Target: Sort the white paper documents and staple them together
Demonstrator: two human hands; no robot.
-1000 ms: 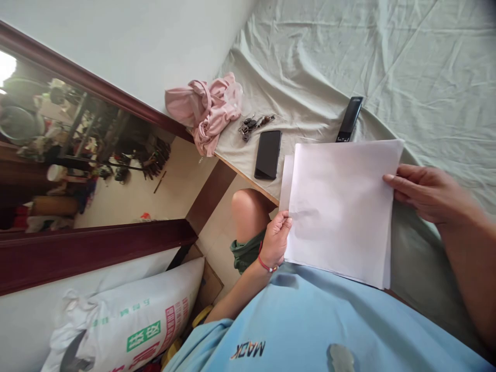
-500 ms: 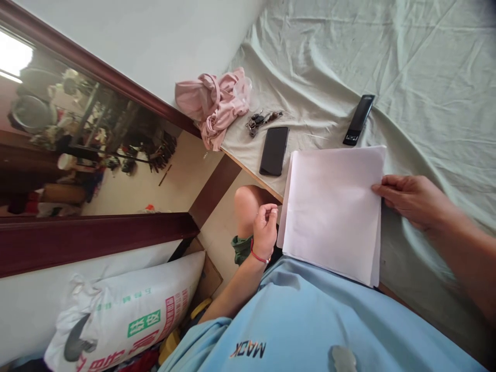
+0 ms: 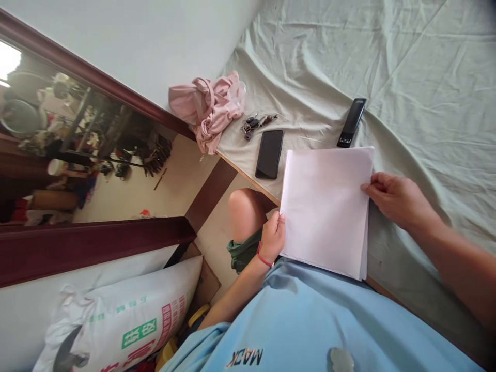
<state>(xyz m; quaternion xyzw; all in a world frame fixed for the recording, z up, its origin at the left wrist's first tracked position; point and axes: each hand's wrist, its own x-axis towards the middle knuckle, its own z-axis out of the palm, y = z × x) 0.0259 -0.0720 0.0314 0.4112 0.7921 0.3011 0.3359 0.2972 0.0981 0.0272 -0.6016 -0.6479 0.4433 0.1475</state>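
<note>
A stack of white paper (image 3: 326,212) lies at the edge of the cloth-covered surface, close against the blue shirt. My left hand (image 3: 273,233), with a red cord bracelet at the wrist, pinches the stack's left edge. On the opposite side my right hand (image 3: 397,199) grips the right edge between thumb and fingers. The sheets are slightly uneven at the lower right corner. Just beyond the paper's top edge is a slim black device (image 3: 352,123), and a black smartphone (image 3: 269,154) rests to the left of the stack.
Keys (image 3: 253,124) and a pink cloth (image 3: 213,106) sit past the phone. A wrinkled pale green sheet (image 3: 434,103) covers the surface. At lower left stands a white printed sack (image 3: 127,315), below a dark red-framed opening (image 3: 96,232).
My left hand has moved from beside the stack onto its left edge and closed there. The stack's left sheets now look more even. My right hand keeps its hold.
</note>
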